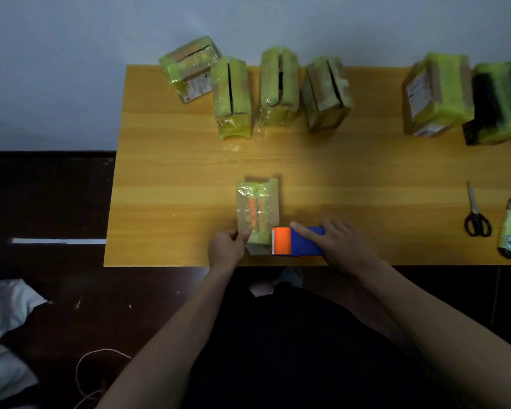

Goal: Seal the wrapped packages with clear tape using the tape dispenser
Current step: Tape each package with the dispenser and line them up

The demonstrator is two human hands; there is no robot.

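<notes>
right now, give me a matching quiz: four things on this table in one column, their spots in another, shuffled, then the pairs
Things:
1. tape dispenser
2. scissors
3. utility knife
4. black package

Places:
A. far right corner of the table
B. in the right hand, against the near package
C. near right edge, outermost
D. just left of the utility knife

Pairs: 1-B, 2-D, 3-C, 4-A

1 package (257, 212) lies near the table's (165, 178) front edge, 6 packages (278, 87) behind, scissors (476, 215) right.
</notes>
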